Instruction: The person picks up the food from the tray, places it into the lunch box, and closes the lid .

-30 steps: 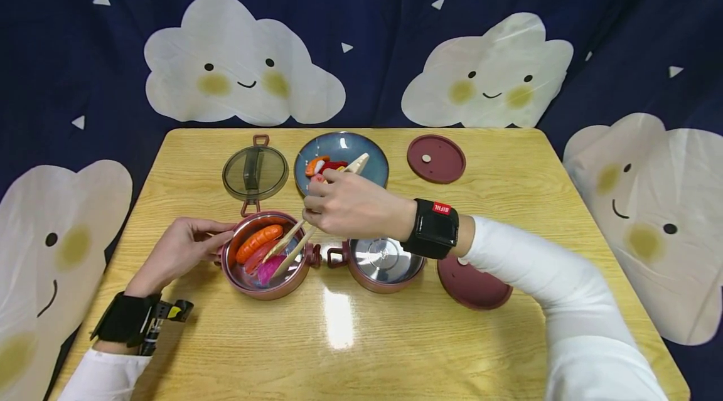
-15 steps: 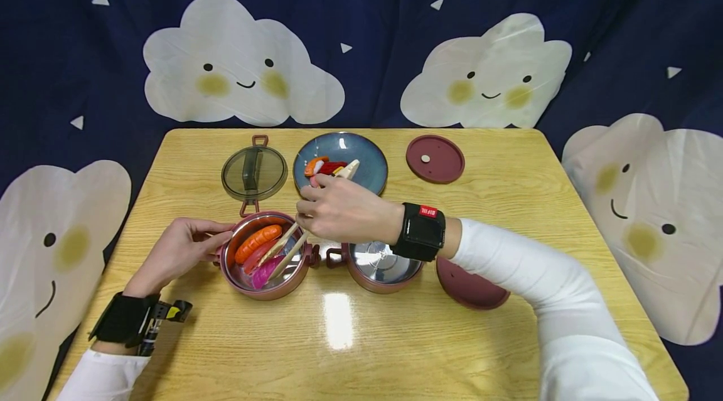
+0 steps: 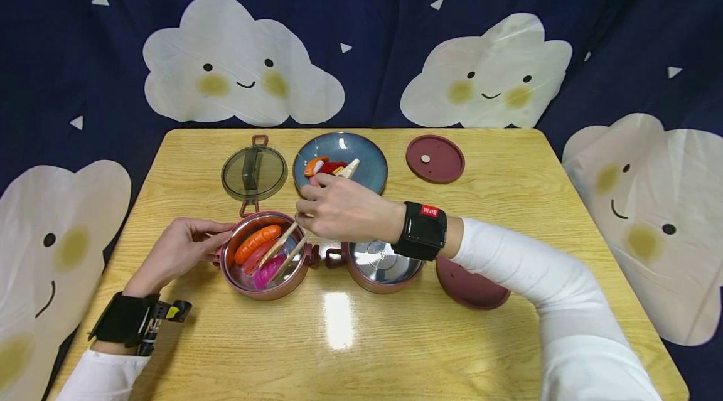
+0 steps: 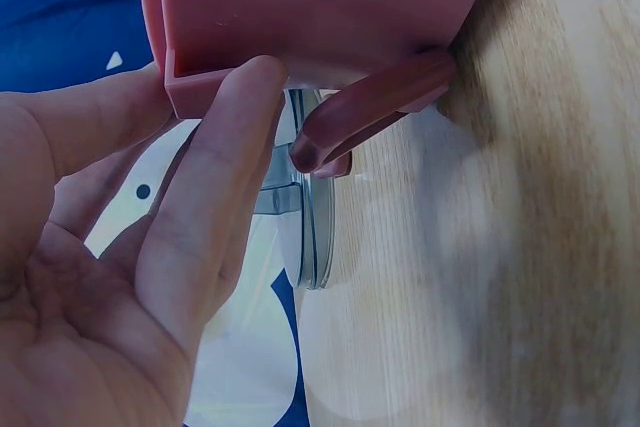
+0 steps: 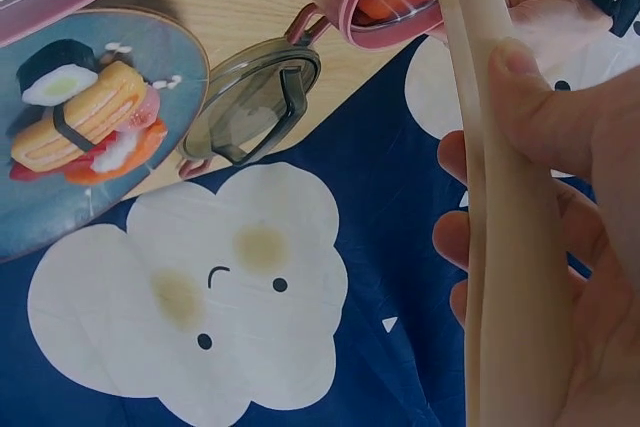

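My left hand [image 3: 183, 250] pinches the left side of a dusty-red pot [image 3: 268, 293] between thumb and fingers. Inside the pot lie an orange scored sausage [image 3: 257, 244], a red piece partly covered, and a purple piece [image 3: 263, 277]. With my right hand [image 3: 347, 208] I hold wooden tongs [image 5: 525, 247], whose tips reach down into the pot. One tip lies by the red piece and the other against the purple one; whether they squeeze anything I cannot tell.
Right of it stands a second pot [image 3: 383, 287], under my right forearm. A blue plate [image 3: 369, 169] with toy sushi sits behind. A glass lid [image 3: 272, 169] lies at the back left. Two dark-red lids, one behind [image 3: 443, 165] and one nearer [image 3: 474, 291], lie on the right.
My right hand and the tongs have shifted slightly left over the pot, and the purple piece has moved a little left. The left hand stays where it was.
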The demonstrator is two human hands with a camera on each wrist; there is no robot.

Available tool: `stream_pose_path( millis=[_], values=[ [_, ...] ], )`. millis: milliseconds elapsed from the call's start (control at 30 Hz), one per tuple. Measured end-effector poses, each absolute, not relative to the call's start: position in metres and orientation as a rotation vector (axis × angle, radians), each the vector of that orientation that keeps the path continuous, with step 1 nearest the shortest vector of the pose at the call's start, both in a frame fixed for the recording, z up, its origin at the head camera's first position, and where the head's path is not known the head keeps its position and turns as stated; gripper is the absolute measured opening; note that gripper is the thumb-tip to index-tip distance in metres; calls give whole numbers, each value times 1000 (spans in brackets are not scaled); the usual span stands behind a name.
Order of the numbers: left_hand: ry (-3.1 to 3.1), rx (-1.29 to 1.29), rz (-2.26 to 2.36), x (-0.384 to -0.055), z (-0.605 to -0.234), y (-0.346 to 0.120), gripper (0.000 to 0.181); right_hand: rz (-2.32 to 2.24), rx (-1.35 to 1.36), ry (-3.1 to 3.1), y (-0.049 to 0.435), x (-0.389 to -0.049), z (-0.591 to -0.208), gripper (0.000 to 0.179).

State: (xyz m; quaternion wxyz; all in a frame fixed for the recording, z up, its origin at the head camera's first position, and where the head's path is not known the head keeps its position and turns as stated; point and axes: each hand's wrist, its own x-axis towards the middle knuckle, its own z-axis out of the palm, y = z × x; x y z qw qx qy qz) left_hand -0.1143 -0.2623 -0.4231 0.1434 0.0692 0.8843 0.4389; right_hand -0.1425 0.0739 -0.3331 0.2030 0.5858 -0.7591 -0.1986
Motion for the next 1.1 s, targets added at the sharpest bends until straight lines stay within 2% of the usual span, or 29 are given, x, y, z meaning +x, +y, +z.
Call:
stream_pose_path(
  millis=[400,1100],
  values=[
    [2549,188,1264,-114,-422,-261,33,-562,1635,-2146,84,-145,-322,23],
    [2537,182,1274,-114,-423,-262,34,-598,1621,-2165,85,-145,-326,25]
  ],
)
